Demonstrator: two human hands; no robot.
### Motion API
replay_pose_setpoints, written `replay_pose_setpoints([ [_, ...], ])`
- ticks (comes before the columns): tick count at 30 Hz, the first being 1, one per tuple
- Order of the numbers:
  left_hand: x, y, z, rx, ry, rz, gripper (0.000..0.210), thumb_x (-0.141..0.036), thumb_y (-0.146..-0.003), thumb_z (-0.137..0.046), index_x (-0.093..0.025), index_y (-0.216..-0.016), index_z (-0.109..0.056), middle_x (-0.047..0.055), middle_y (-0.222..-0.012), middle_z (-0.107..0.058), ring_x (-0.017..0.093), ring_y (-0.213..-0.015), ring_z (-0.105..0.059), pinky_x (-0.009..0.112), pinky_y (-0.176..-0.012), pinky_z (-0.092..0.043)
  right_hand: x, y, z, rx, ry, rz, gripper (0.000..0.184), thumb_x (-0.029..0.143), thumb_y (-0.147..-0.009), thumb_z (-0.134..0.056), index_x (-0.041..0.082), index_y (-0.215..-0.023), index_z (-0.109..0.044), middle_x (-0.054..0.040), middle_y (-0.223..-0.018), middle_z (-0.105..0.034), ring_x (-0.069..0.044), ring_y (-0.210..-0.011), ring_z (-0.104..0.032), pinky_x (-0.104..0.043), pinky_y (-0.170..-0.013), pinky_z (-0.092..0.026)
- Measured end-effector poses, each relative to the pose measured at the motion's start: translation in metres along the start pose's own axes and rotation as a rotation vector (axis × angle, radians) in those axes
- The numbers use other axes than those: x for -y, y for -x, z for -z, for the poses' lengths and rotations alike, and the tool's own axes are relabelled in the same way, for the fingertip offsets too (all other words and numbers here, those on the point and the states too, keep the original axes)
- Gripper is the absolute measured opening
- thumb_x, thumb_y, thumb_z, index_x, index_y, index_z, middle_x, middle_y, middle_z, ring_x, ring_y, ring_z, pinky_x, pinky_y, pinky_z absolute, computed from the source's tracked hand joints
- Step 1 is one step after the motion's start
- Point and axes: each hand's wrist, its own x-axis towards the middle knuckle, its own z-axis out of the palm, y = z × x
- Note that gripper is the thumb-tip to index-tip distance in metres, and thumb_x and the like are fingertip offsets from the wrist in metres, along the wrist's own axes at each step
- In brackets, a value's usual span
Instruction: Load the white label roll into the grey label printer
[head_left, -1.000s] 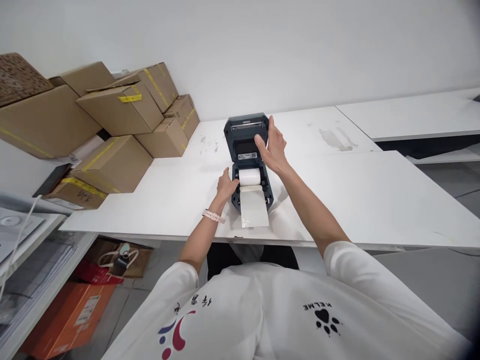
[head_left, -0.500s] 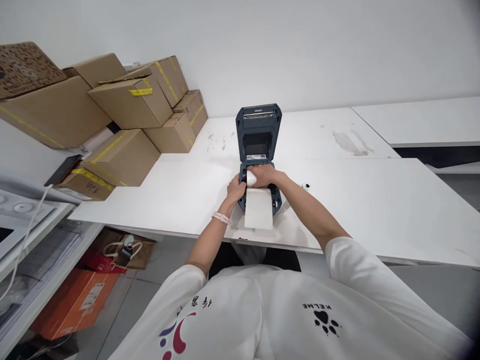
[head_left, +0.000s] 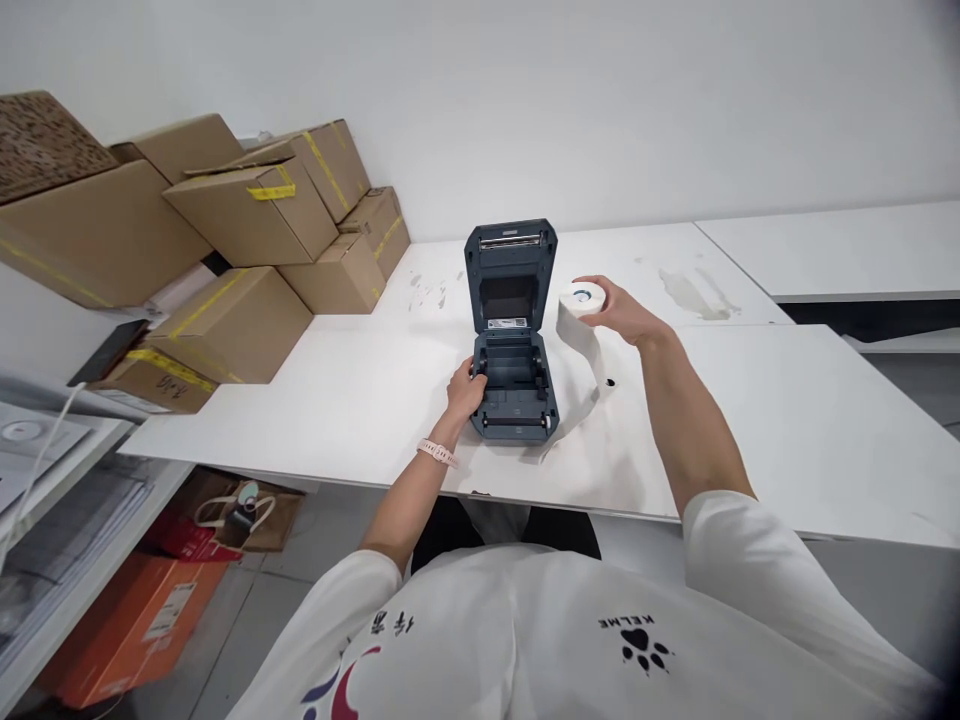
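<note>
A dark grey label printer (head_left: pixel 514 430) stands on the white table with its lid (head_left: pixel 511 262) swung up. Its roll bay (head_left: pixel 514 362) shows bare. My left hand (head_left: pixel 466 388) grips the printer's left side, thumb over the rim. To the right of the lid, my right hand (head_left: pixel 619 310) is closed around a white label roll (head_left: pixel 583 297), lifted off the table with its core facing up. A loose strip of label paper (head_left: pixel 581 345) trails from the roll down toward the table beside the printer. A small black-and-white round item (head_left: pixel 610 382) lies near the strip.
Cardboard boxes (head_left: pixel 247 210) with yellow tape are stacked at the left end of the white table (head_left: pixel 360 400). A white wall rises behind. Below on the left are shelves and an orange box (head_left: pixel 135 620). A second white surface (head_left: pixel 847 245) adjoins at the right.
My right hand has taken the label roll out of the printer and moved it right, its paper strip trailing along. My left hand stays at the printer's left side.
</note>
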Motion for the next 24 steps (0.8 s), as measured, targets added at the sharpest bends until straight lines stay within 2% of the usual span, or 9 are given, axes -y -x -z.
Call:
replay_pose_setpoints([
  [3, 0.002, -0.002, -0.001, -0.011, 0.006, 0.009, 0.060, -0.024, -0.075, -0.055, -0.028, -0.134, -0.063, 0.004, -0.119, -0.074, 0.028, -0.106, -0.067, 0.042, -0.098, -0.049, -0.043, -0.018, -0.012, -0.131, -0.007, -0.130, 0.082, 0.024, -0.053, -0.082, 0.018, -0.132, -0.057, -0.0112, -0.120, -0.068, -0.026, -0.104, -0.063, -0.042, -0.090, -0.055],
  [7, 0.004, -0.004, -0.001, -0.010, 0.015, 0.001, 0.060, -0.023, -0.075, -0.054, -0.029, -0.135, -0.063, 0.004, -0.116, -0.075, 0.028, -0.103, -0.067, 0.043, -0.097, -0.049, -0.071, -0.009, -0.020, -0.164, 0.000, -0.211, 0.087, 0.029, -0.055, -0.083, 0.018, -0.136, -0.054, -0.0173, -0.133, -0.063, -0.031, -0.118, -0.061, -0.050, -0.099, -0.052],
  [9, 0.004, -0.003, -0.001, -0.007, 0.018, -0.002, 0.060, -0.023, -0.076, -0.054, -0.029, -0.135, -0.063, 0.003, -0.117, -0.075, 0.028, -0.102, -0.067, 0.042, -0.096, -0.049, -0.076, 0.012, -0.014, -0.185, -0.047, -0.224, 0.089, 0.036, -0.060, -0.083, 0.020, -0.142, -0.050, -0.0188, -0.140, -0.060, -0.032, -0.127, -0.059, -0.050, -0.105, -0.050],
  [12, 0.004, -0.003, -0.001, -0.001, 0.031, 0.004, 0.061, -0.024, -0.076, -0.054, -0.031, -0.136, -0.062, 0.003, -0.120, -0.074, 0.028, -0.102, -0.067, 0.042, -0.094, -0.049, -0.082, 0.061, -0.002, -0.238, -0.185, -0.174, 0.081, 0.043, -0.071, -0.076, 0.025, -0.145, -0.048, -0.0175, -0.151, -0.053, -0.030, -0.139, -0.053, -0.049, -0.115, -0.043],
  [15, 0.002, -0.002, -0.001, -0.003, 0.029, 0.016, 0.061, -0.024, -0.076, -0.054, -0.030, -0.136, -0.061, 0.003, -0.123, -0.073, 0.028, -0.105, -0.067, 0.043, -0.096, -0.048, -0.086, 0.112, 0.000, -0.129, -0.210, -0.134, 0.076, 0.042, -0.071, -0.077, 0.032, -0.142, -0.052, -0.0121, -0.150, -0.056, -0.030, -0.140, -0.053, -0.050, -0.114, -0.045],
  [17, 0.001, -0.002, -0.001, -0.010, 0.022, 0.020, 0.061, -0.024, -0.075, -0.055, -0.029, -0.135, -0.062, 0.003, -0.123, -0.073, 0.029, -0.106, -0.066, 0.043, -0.098, -0.047, -0.083, 0.135, -0.007, -0.007, -0.139, -0.187, 0.071, 0.044, -0.068, -0.083, 0.031, -0.134, -0.061, -0.0106, -0.139, -0.065, -0.031, -0.127, -0.062, -0.048, -0.104, -0.053],
  [20, -0.001, 0.000, -0.001, -0.009, 0.030, 0.034, 0.062, -0.023, -0.075, -0.055, -0.029, -0.136, -0.062, 0.004, -0.124, -0.073, 0.029, -0.105, -0.067, 0.043, -0.098, -0.048, -0.059, 0.145, -0.019, 0.074, -0.096, -0.208, 0.055, 0.050, -0.068, -0.084, 0.024, -0.115, -0.070, -0.0084, -0.111, -0.074, -0.026, -0.095, -0.070, -0.041, -0.084, -0.059],
  [22, -0.001, 0.000, -0.001, -0.010, 0.039, 0.035, 0.063, -0.023, -0.074, -0.055, -0.028, -0.137, -0.062, 0.004, -0.125, -0.073, 0.029, -0.107, -0.066, 0.042, -0.095, -0.048, -0.028, 0.136, -0.023, 0.119, -0.121, -0.086, 0.048, 0.049, -0.074, -0.081, 0.024, -0.113, -0.070, -0.0065, -0.102, -0.072, -0.023, -0.090, -0.068, -0.037, -0.080, -0.057],
  [24, 0.001, 0.000, -0.001, -0.011, 0.045, 0.021, 0.064, -0.023, -0.074, -0.055, -0.028, -0.137, -0.062, 0.005, -0.125, -0.073, 0.030, -0.109, -0.066, 0.042, -0.093, -0.049, 0.009, 0.118, -0.027, 0.219, -0.074, 0.081, 0.044, 0.047, -0.081, -0.077, 0.026, -0.118, -0.068, -0.0063, -0.104, -0.070, -0.023, -0.094, -0.066, -0.035, -0.081, -0.054],
])
